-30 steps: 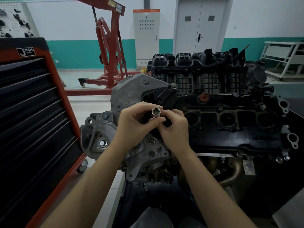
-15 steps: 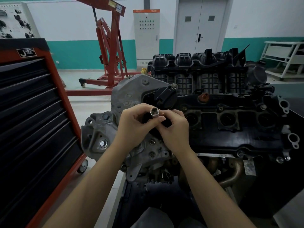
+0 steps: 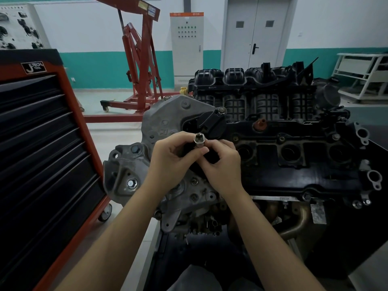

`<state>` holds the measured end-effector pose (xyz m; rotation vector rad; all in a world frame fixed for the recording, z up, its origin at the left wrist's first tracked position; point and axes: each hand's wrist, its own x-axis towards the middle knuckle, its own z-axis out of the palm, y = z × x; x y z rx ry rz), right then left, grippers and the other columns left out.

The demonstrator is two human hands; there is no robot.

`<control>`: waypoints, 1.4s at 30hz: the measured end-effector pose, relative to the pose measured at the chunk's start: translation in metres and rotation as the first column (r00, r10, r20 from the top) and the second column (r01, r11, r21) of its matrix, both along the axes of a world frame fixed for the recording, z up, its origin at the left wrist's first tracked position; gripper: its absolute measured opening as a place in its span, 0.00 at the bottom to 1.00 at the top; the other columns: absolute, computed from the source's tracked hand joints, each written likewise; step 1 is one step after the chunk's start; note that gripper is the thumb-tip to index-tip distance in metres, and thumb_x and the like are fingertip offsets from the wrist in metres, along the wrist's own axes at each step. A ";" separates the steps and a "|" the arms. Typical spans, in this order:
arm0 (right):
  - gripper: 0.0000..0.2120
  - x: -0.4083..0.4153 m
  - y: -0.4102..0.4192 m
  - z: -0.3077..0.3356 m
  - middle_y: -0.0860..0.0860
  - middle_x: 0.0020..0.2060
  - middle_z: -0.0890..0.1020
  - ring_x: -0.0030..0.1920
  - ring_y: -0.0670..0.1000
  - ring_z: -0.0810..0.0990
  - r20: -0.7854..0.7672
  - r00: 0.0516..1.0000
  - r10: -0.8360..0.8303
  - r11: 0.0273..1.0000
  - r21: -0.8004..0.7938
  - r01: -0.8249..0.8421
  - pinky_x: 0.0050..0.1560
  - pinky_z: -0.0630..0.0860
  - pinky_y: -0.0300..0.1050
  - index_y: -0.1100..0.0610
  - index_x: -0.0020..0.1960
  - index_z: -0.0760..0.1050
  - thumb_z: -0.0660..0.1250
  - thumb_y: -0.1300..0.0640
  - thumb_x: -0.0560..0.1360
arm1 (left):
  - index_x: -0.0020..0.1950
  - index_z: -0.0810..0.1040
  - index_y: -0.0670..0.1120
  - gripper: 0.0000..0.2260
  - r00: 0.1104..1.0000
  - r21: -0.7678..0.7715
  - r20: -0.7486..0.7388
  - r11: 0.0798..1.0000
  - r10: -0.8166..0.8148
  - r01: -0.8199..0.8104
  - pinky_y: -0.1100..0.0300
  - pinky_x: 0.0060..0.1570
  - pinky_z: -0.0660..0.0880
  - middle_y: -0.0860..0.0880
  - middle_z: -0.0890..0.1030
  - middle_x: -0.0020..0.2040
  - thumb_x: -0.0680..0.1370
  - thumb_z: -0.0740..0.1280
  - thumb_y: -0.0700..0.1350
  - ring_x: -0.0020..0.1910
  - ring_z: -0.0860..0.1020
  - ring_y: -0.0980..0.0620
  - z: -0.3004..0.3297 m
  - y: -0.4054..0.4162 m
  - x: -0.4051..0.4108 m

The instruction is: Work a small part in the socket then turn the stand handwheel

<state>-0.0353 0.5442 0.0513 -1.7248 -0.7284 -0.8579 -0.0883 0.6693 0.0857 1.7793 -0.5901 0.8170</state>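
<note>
Little has moved since the earlier frames: both hands remain together above the engine, and the socket has shifted only slightly between the fingertips, its square drive opening still facing the camera.

Engine (image 3: 273,156): a bare unit on a stand, black intake manifold (image 3: 252,85) along the far side, grey cast timing cover (image 3: 168,120) at the near left end. Open plug wells show in the black valve cover.

Tool cabinet (image 3: 42,143): red frame, black drawers, on castors, standing left of the engine.

Engine crane (image 3: 138,59): red, well apart, near the back wall beside a grey electrical cabinet (image 3: 186,45) and a double door.

Left hand (image 3: 170,158): fingers curled, thumb and forefinger pinching the socket body from the left.

Right hand (image 3: 222,162): fingers curled, fingertips pinching the lower part of the socket from the right. Whether anything more is held beneath is hidden by the fingers.

Socket (image 3: 199,140): a small chromed steel cylinder held upright in the air between both hands, just above the left end of the valve cover and in front of a black cap (image 3: 212,124).

Handling, as a judgement: the socket is rigid, dense for its size and not fragile. The polished wall is likely slippery, more so with oily fingers. Take hold around the cylindrical wall, thumb opposing forefinger, keeping the drive opening unobstructed. A dropped socket could fall into an open plug well.
</note>
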 end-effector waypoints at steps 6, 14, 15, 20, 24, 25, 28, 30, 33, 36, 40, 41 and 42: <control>0.09 0.001 0.000 -0.001 0.48 0.41 0.84 0.47 0.32 0.72 0.005 1.000 0.021 1.000 0.003 -0.021 0.52 0.74 0.49 0.61 0.49 0.82 0.70 0.57 0.71 | 0.54 0.81 0.41 0.09 0.997 -0.011 -0.047 0.998 -0.061 0.060 0.50 0.58 0.77 0.44 0.84 0.50 0.75 0.69 0.34 0.53 0.82 0.46 0.001 0.000 0.000; 0.08 0.000 0.000 0.001 0.45 0.42 0.83 0.47 0.37 0.75 -0.015 1.000 0.011 1.000 -0.014 -0.011 0.55 0.72 0.46 0.57 0.48 0.82 0.70 0.55 0.71 | 0.46 0.82 0.42 0.07 0.997 -0.031 0.039 0.997 0.072 -0.071 0.57 0.53 0.78 0.43 0.84 0.44 0.70 0.75 0.37 0.46 0.83 0.47 0.000 -0.001 0.001; 0.09 -0.001 -0.001 0.000 0.43 0.43 0.82 0.48 0.32 0.73 -0.001 1.000 0.017 1.000 -0.021 -0.017 0.55 0.72 0.46 0.57 0.50 0.82 0.69 0.55 0.71 | 0.48 0.82 0.42 0.08 0.998 -0.024 0.023 0.998 0.050 -0.050 0.57 0.54 0.78 0.44 0.84 0.45 0.71 0.74 0.35 0.48 0.83 0.47 0.000 0.000 0.001; 0.10 0.001 0.000 -0.001 0.45 0.41 0.83 0.47 0.34 0.74 -0.024 1.000 0.017 1.000 -0.003 -0.018 0.52 0.74 0.47 0.59 0.50 0.82 0.70 0.56 0.71 | 0.52 0.82 0.36 0.08 0.999 0.010 -0.039 0.999 -0.036 0.037 0.47 0.56 0.78 0.41 0.83 0.49 0.73 0.71 0.32 0.52 0.82 0.43 0.000 0.001 0.001; 0.09 0.000 0.000 -0.001 0.48 0.41 0.84 0.48 0.53 0.80 -0.084 0.996 0.015 1.000 -0.007 -0.016 0.56 0.68 0.34 0.59 0.46 0.82 0.70 0.54 0.71 | 0.47 0.81 0.42 0.09 0.999 -0.025 0.023 0.999 0.034 -0.034 0.52 0.50 0.80 0.43 0.84 0.44 0.70 0.75 0.34 0.46 0.83 0.46 0.000 -0.001 0.000; 0.08 0.000 0.000 0.000 0.48 0.42 0.84 0.48 0.54 0.80 -0.083 0.996 0.014 1.000 -0.009 -0.014 0.56 0.67 0.33 0.58 0.46 0.82 0.70 0.54 0.71 | 0.47 0.81 0.43 0.09 0.999 -0.039 0.026 0.999 0.031 -0.030 0.52 0.50 0.80 0.43 0.84 0.44 0.70 0.75 0.34 0.46 0.83 0.45 0.000 -0.001 0.000; 0.10 -0.003 0.000 0.002 0.47 0.44 0.84 0.50 0.45 0.78 -0.061 0.998 0.014 1.000 -0.022 -0.015 0.57 0.69 0.39 0.57 0.50 0.82 0.70 0.55 0.71 | 0.49 0.81 0.44 0.10 1.000 -0.045 0.007 0.999 -0.012 0.012 0.56 0.52 0.79 0.45 0.84 0.46 0.72 0.72 0.32 0.48 0.83 0.48 0.000 0.000 0.001; 0.12 -0.003 0.000 0.001 0.48 0.44 0.84 0.50 0.42 0.75 -0.058 0.998 0.013 0.999 -0.032 -0.015 0.55 0.72 0.43 0.58 0.53 0.82 0.69 0.55 0.72 | 0.52 0.81 0.45 0.11 0.999 -0.031 -0.003 0.999 -0.044 0.044 0.55 0.54 0.78 0.46 0.84 0.48 0.73 0.70 0.32 0.50 0.83 0.48 0.001 0.000 0.001; 0.10 -0.002 -0.001 0.000 0.50 0.42 0.85 0.49 0.51 0.79 -0.093 0.996 0.013 1.000 -0.015 -0.014 0.54 0.73 0.46 0.59 0.49 0.83 0.70 0.55 0.71 | 0.52 0.81 0.43 0.11 0.999 -0.014 0.002 0.999 -0.042 0.042 0.48 0.54 0.79 0.43 0.83 0.48 0.73 0.71 0.33 0.51 0.82 0.45 0.001 0.000 0.001; 0.07 -0.002 0.000 0.001 0.48 0.41 0.85 0.46 0.47 0.79 -0.075 0.997 0.018 1.000 -0.016 -0.020 0.57 0.70 0.41 0.59 0.45 0.83 0.71 0.56 0.71 | 0.48 0.81 0.41 0.09 0.999 -0.022 0.022 0.999 0.032 -0.031 0.45 0.50 0.80 0.42 0.83 0.45 0.70 0.75 0.34 0.46 0.83 0.44 0.000 -0.001 0.000; 0.08 -0.003 -0.001 0.002 0.47 0.43 0.84 0.47 0.40 0.75 -0.061 0.998 0.015 1.000 -0.016 -0.016 0.55 0.71 0.41 0.57 0.48 0.82 0.70 0.56 0.71 | 0.48 0.82 0.43 0.10 1.000 -0.060 -0.003 0.998 0.029 -0.029 0.44 0.51 0.80 0.42 0.84 0.44 0.70 0.75 0.33 0.46 0.83 0.44 0.001 -0.002 -0.002; 0.09 -0.003 -0.001 0.002 0.48 0.44 0.84 0.49 0.42 0.76 -0.057 0.998 0.013 0.999 -0.035 -0.015 0.56 0.71 0.43 0.58 0.49 0.82 0.70 0.56 0.71 | 0.49 0.82 0.45 0.11 1.000 -0.053 -0.010 0.998 0.016 -0.017 0.45 0.52 0.79 0.43 0.84 0.46 0.71 0.73 0.32 0.47 0.83 0.44 0.002 -0.002 -0.002; 0.10 -0.002 -0.001 0.001 0.49 0.45 0.85 0.50 0.45 0.77 -0.061 0.998 0.012 0.998 -0.053 -0.015 0.57 0.71 0.44 0.59 0.51 0.82 0.70 0.56 0.72 | 0.51 0.81 0.46 0.12 1.000 -0.048 -0.015 0.999 0.002 -0.002 0.46 0.54 0.79 0.44 0.84 0.47 0.71 0.72 0.32 0.49 0.83 0.45 0.002 -0.002 -0.003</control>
